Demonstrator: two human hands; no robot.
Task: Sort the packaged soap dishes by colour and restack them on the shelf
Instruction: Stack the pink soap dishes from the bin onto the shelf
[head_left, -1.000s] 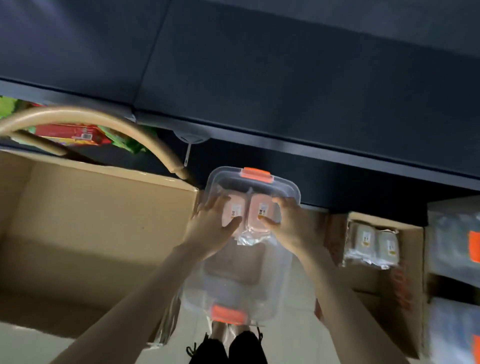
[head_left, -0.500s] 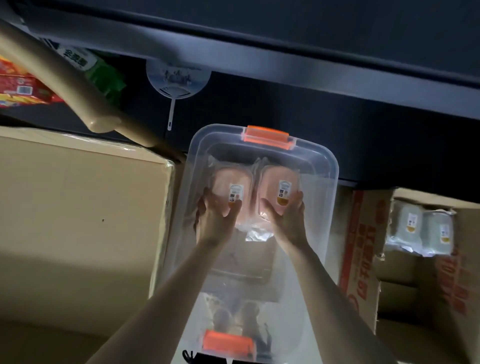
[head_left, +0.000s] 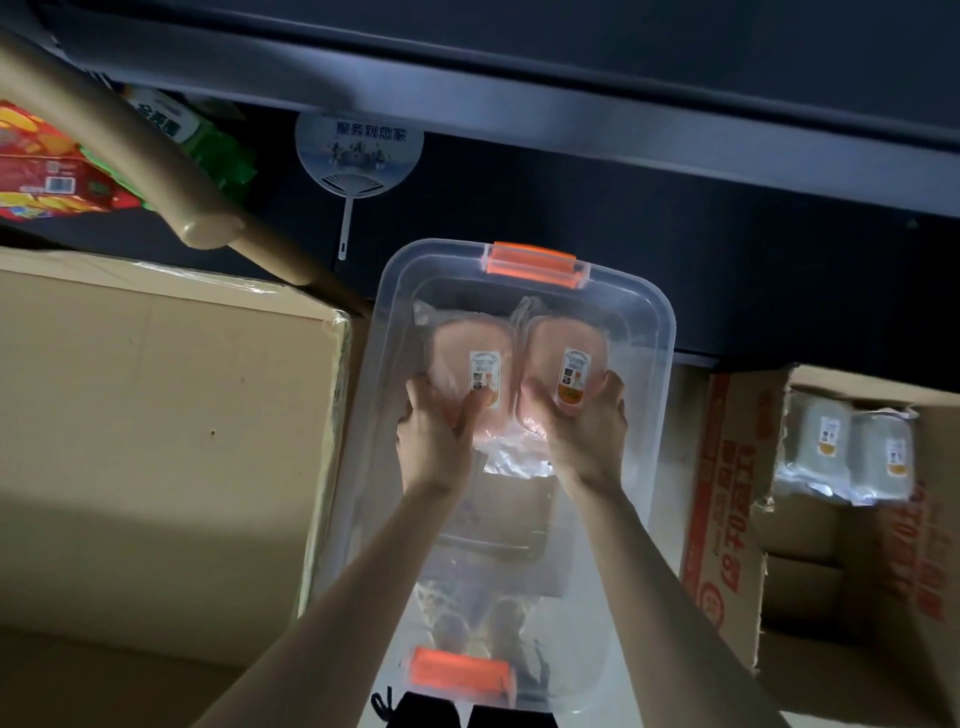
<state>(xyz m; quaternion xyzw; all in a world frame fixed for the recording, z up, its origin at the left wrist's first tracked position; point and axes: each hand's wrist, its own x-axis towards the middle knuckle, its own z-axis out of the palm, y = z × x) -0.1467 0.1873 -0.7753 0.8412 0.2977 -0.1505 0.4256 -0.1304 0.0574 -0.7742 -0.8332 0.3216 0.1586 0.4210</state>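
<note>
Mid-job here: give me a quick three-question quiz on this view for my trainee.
1. True or false: the left hand and the right hand each grip one of the two pink soap dishes.
2. Fill in: the latches on the clear bin are ___.
3. The grey soap dishes lie: A) in the clear bin; B) in the cardboard box on the right; C) on the shelf.
Key: 1 true; 2 orange; 3 B.
</note>
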